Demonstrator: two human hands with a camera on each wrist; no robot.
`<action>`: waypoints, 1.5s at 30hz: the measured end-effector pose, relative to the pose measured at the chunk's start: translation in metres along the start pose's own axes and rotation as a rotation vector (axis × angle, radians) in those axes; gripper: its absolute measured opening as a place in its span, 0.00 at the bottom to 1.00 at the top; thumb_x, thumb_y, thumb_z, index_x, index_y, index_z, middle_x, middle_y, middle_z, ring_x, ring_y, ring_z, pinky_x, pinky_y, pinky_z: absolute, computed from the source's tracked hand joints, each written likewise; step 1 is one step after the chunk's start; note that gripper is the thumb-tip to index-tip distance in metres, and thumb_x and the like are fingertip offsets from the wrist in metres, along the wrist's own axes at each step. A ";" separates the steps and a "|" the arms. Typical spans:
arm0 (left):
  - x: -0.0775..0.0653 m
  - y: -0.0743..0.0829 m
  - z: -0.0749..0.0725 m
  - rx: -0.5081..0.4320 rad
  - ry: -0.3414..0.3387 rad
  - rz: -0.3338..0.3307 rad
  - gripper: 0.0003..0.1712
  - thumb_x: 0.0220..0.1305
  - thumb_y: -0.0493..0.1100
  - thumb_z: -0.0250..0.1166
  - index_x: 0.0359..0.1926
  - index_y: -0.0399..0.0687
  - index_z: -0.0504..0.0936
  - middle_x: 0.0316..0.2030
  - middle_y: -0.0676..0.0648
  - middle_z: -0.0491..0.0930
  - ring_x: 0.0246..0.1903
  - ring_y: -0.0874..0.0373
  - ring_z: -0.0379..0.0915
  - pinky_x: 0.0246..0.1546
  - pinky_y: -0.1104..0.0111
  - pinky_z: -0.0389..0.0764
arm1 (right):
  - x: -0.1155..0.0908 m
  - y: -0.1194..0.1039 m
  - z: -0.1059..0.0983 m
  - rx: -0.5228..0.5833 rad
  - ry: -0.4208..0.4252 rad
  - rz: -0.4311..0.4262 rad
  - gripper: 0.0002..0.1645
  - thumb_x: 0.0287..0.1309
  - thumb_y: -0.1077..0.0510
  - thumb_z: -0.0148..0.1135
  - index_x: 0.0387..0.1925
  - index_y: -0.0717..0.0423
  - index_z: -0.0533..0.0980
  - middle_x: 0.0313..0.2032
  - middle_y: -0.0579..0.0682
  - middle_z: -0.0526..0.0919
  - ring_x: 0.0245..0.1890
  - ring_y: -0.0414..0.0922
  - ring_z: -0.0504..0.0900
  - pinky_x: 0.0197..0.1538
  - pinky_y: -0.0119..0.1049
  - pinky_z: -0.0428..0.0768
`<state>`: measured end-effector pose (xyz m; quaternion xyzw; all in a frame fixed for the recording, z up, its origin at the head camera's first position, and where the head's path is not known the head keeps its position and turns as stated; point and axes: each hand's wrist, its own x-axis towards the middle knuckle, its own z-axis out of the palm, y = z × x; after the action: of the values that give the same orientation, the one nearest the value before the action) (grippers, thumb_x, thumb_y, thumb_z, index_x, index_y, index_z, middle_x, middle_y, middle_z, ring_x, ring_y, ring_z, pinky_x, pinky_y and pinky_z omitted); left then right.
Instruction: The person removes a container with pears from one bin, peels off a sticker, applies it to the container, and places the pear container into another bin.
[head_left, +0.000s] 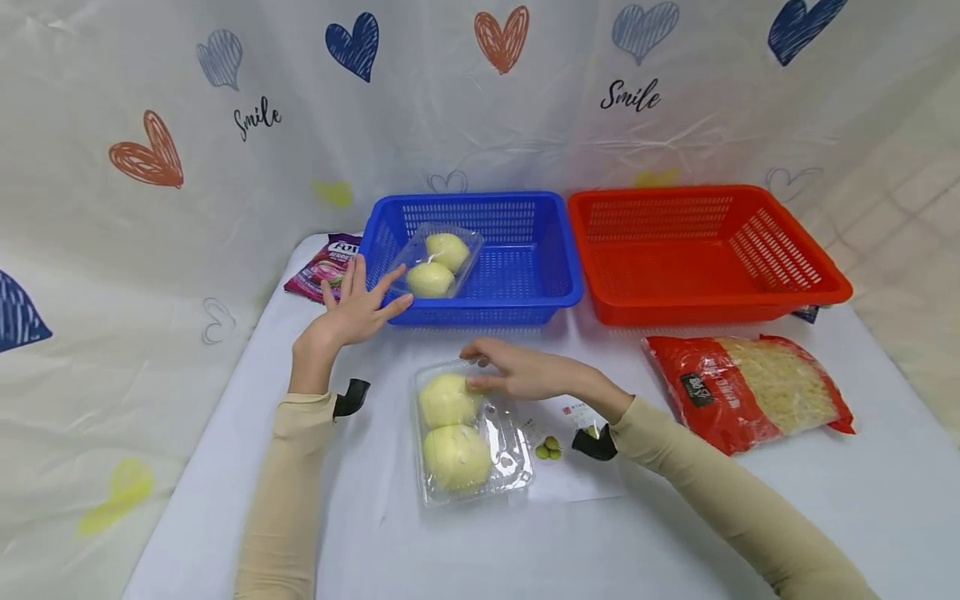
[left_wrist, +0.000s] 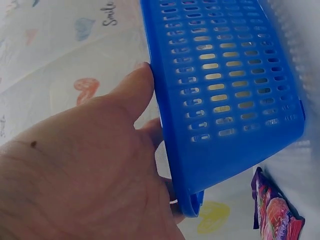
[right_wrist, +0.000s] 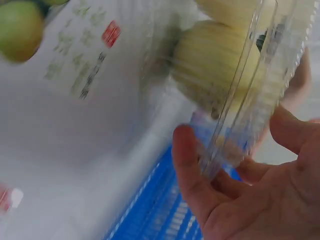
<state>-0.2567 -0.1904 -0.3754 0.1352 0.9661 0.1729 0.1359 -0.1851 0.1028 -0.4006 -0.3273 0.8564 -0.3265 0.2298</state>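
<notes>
My right hand (head_left: 517,371) grips the far edge of a clear plastic box (head_left: 510,433) holding two round, pale yellow fruits (head_left: 457,457). In the right wrist view, its thumb and fingers lie on either side of the box's ridged rim (right_wrist: 235,95). The left hand (head_left: 356,310) rests on the near left corner of a blue basket (head_left: 480,314), fingers spread over the rim. Its thumb touches the rim from outside in the left wrist view. Inside the basket, at its left, lies another clear box (head_left: 468,254) with two similar fruits (head_left: 430,280).
A red basket (head_left: 720,310) stands right of the blue one. Before it lies a red bag (head_left: 720,400) with pale contents. A purple packet (head_left: 311,279) sits left of the blue basket. Beside the held box is a white package (head_left: 577,483) with printed green fruit.
</notes>
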 end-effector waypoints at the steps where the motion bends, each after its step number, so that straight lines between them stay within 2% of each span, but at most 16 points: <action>1: -0.001 0.002 -0.001 -0.003 0.003 0.005 0.45 0.76 0.71 0.43 0.83 0.66 0.38 0.78 0.33 0.12 0.79 0.34 0.07 0.71 0.29 0.15 | -0.004 0.002 -0.002 0.010 0.013 0.004 0.33 0.78 0.46 0.50 0.72 0.62 0.63 0.71 0.60 0.71 0.71 0.57 0.72 0.74 0.54 0.71; 3: -0.005 0.006 -0.005 -0.012 0.022 0.031 0.47 0.75 0.70 0.47 0.83 0.65 0.37 0.78 0.35 0.09 0.79 0.34 0.06 0.72 0.31 0.16 | -0.014 0.009 -0.003 0.001 0.052 0.013 0.29 0.80 0.49 0.46 0.72 0.61 0.64 0.70 0.59 0.73 0.70 0.56 0.73 0.73 0.54 0.72; 5: -0.013 0.014 -0.010 -0.035 0.058 0.092 0.47 0.74 0.68 0.52 0.83 0.63 0.41 0.79 0.37 0.12 0.80 0.35 0.10 0.75 0.32 0.21 | -0.026 0.016 -0.003 -0.059 0.086 0.020 0.23 0.80 0.54 0.46 0.67 0.62 0.69 0.65 0.59 0.78 0.66 0.55 0.77 0.69 0.54 0.76; 7: -0.024 0.023 -0.016 -0.093 0.069 0.194 0.43 0.74 0.64 0.57 0.81 0.61 0.52 0.82 0.39 0.22 0.82 0.36 0.22 0.79 0.34 0.33 | -0.039 0.022 -0.001 -0.155 0.085 0.042 0.17 0.78 0.59 0.49 0.61 0.60 0.74 0.58 0.56 0.82 0.60 0.53 0.80 0.65 0.52 0.79; 8: -0.030 0.027 -0.018 -0.130 0.057 0.263 0.41 0.73 0.63 0.59 0.79 0.59 0.57 0.83 0.39 0.32 0.83 0.38 0.30 0.79 0.36 0.41 | -0.046 0.024 0.000 -0.210 0.072 0.055 0.15 0.76 0.61 0.51 0.58 0.59 0.76 0.55 0.54 0.83 0.58 0.51 0.81 0.64 0.51 0.80; 10: -0.040 0.038 -0.021 -0.193 -0.033 0.370 0.36 0.71 0.61 0.63 0.74 0.59 0.66 0.80 0.44 0.51 0.80 0.44 0.48 0.78 0.42 0.56 | -0.060 0.029 0.000 -0.292 0.030 0.087 0.12 0.71 0.62 0.57 0.53 0.55 0.79 0.50 0.52 0.83 0.53 0.49 0.80 0.61 0.49 0.82; 11: -0.044 0.042 -0.021 -0.211 -0.103 0.413 0.35 0.70 0.61 0.65 0.73 0.60 0.68 0.78 0.47 0.58 0.79 0.46 0.54 0.76 0.44 0.61 | -0.066 0.031 -0.001 -0.325 0.011 0.105 0.12 0.69 0.62 0.60 0.52 0.53 0.80 0.48 0.50 0.82 0.52 0.48 0.79 0.59 0.48 0.82; 13: -0.047 0.049 -0.018 -0.222 -0.259 0.447 0.38 0.67 0.61 0.68 0.74 0.61 0.67 0.76 0.51 0.64 0.77 0.50 0.58 0.76 0.48 0.64 | -0.075 0.035 -0.005 -0.362 -0.008 0.152 0.13 0.64 0.61 0.66 0.49 0.48 0.80 0.47 0.48 0.81 0.51 0.46 0.78 0.57 0.47 0.82; 14: -0.047 0.051 -0.016 -0.205 -0.331 0.442 0.42 0.65 0.61 0.69 0.76 0.61 0.65 0.76 0.51 0.64 0.78 0.50 0.58 0.76 0.48 0.63 | -0.079 0.038 -0.008 -0.371 -0.008 0.181 0.14 0.62 0.60 0.69 0.49 0.46 0.81 0.47 0.47 0.81 0.50 0.46 0.78 0.56 0.46 0.82; 17: -0.040 0.054 -0.006 -0.110 -0.502 0.357 0.51 0.62 0.60 0.72 0.80 0.60 0.58 0.78 0.44 0.60 0.78 0.43 0.56 0.76 0.46 0.64 | -0.086 0.044 -0.013 -0.380 -0.006 0.252 0.18 0.55 0.56 0.76 0.47 0.42 0.79 0.45 0.45 0.81 0.50 0.45 0.77 0.52 0.43 0.81; 21: -0.029 0.053 0.006 -0.015 -0.612 0.265 0.51 0.61 0.58 0.73 0.79 0.58 0.58 0.74 0.35 0.66 0.73 0.39 0.65 0.72 0.47 0.70 | -0.087 0.051 -0.010 -0.376 -0.016 0.284 0.21 0.52 0.51 0.78 0.45 0.41 0.77 0.44 0.44 0.77 0.48 0.45 0.74 0.49 0.39 0.78; 26: -0.026 0.056 0.006 -0.008 -0.631 0.265 0.48 0.62 0.59 0.72 0.78 0.57 0.60 0.71 0.38 0.71 0.73 0.44 0.65 0.72 0.49 0.71 | -0.087 0.056 -0.004 -0.413 0.024 0.238 0.18 0.52 0.55 0.78 0.38 0.42 0.75 0.40 0.43 0.74 0.45 0.43 0.70 0.47 0.36 0.74; 30: -0.026 0.061 0.008 -0.006 -0.636 0.254 0.48 0.62 0.59 0.72 0.78 0.57 0.61 0.69 0.40 0.75 0.72 0.45 0.66 0.71 0.50 0.72 | -0.091 0.058 -0.002 -0.459 0.045 0.168 0.16 0.54 0.59 0.77 0.34 0.45 0.74 0.35 0.43 0.72 0.41 0.42 0.70 0.43 0.34 0.74; 34: -0.024 0.060 0.009 0.016 -0.643 0.235 0.48 0.62 0.61 0.71 0.78 0.59 0.60 0.68 0.41 0.75 0.72 0.45 0.66 0.70 0.50 0.72 | -0.091 0.052 -0.007 -0.461 0.033 0.148 0.13 0.58 0.60 0.73 0.33 0.47 0.74 0.33 0.43 0.72 0.37 0.41 0.70 0.40 0.32 0.74; 39: -0.021 0.061 0.007 0.022 -0.640 0.239 0.48 0.62 0.61 0.72 0.78 0.60 0.60 0.69 0.40 0.74 0.72 0.44 0.66 0.71 0.49 0.72 | -0.098 0.035 -0.022 -0.313 -0.081 0.210 0.12 0.62 0.63 0.68 0.33 0.47 0.72 0.31 0.42 0.72 0.34 0.39 0.71 0.37 0.30 0.70; 45: -0.023 0.056 0.008 0.019 -0.648 0.209 0.48 0.61 0.62 0.71 0.77 0.59 0.62 0.70 0.40 0.73 0.72 0.44 0.66 0.71 0.49 0.71 | -0.106 0.019 -0.033 -0.163 -0.282 0.211 0.13 0.62 0.67 0.64 0.32 0.48 0.70 0.29 0.41 0.71 0.32 0.37 0.70 0.35 0.29 0.69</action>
<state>-0.2211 -0.1444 -0.3566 0.2828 0.8551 0.1248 0.4163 -0.1405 0.2026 -0.3724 -0.2956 0.8689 -0.1812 0.3533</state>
